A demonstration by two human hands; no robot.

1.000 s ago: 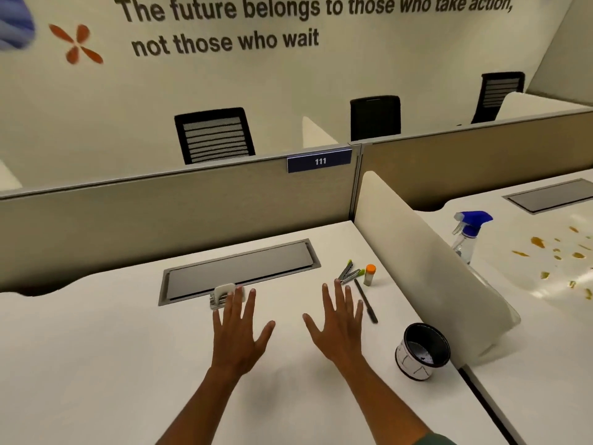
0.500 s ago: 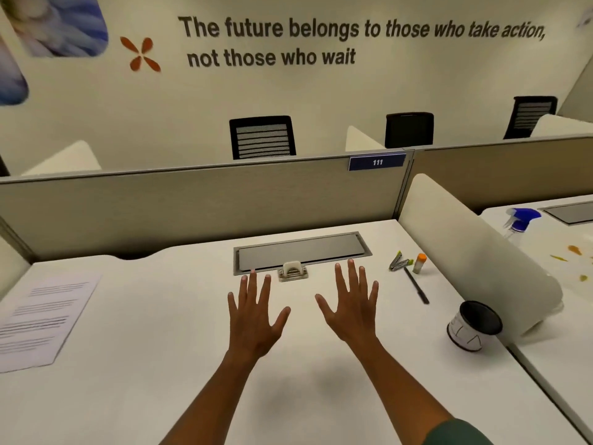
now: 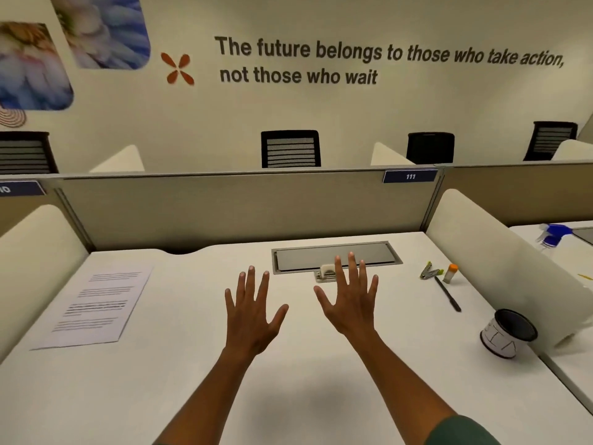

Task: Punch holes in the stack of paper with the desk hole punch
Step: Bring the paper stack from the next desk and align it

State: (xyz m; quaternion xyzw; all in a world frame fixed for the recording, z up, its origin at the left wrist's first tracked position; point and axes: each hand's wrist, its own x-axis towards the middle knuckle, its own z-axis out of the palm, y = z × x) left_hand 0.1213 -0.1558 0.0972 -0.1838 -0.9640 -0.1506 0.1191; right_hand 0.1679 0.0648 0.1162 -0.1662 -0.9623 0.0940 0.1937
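Both hands, left [image 3: 252, 311] and right [image 3: 348, 303], spread flat above the white desk [image 3: 305, 380], holding nothing. Small beige desk hole punch [image 3: 325, 273] near the rear edge; printed white paper stack [image 3: 96, 306] toward the left edge. Risk: sheets could fan when dragged across, giving misaligned holes.

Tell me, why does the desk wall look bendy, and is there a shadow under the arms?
In the head view, the wide lens bows the partition at the edges; a soft grey shadow lies on the desk under the left hand and right hand; the paper's print is too blurred to read.
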